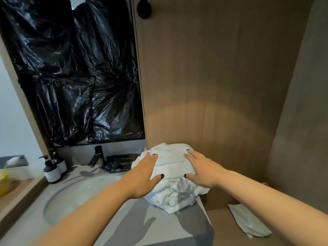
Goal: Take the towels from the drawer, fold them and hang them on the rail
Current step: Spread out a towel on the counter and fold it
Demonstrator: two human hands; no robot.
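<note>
White and soft, the towel [174, 176] sits in a lumpy heap on the grey counter [150, 222], just to the right of the sink [78, 194] and up against the wood wall [213, 86]. I have both hands on top of it. My left hand [144, 173] lies flat on the left side, and my right hand [202, 170] lies flat on the right side. The fingers on both are straight and spread, pressing down, not curled round any cloth. So I am holding nothing tight.

The heap is right under my palms and between them. It runs away from me, from the crumpled near end at the counter edge to the smooth far end by the wall. Both hands are about as close to it as each other. I think the next job is to grab the edges and open it out, so it can be folded neatly. The messy near end looks like the best place to find an edge.

I see no drawer and no rail here.

The sink looks empty. Behind it stand a dark tap [96, 156] and two pump bottles [53, 169]. Another white cloth [248, 221] lies lower down on the right, well apart from the heap.
</note>
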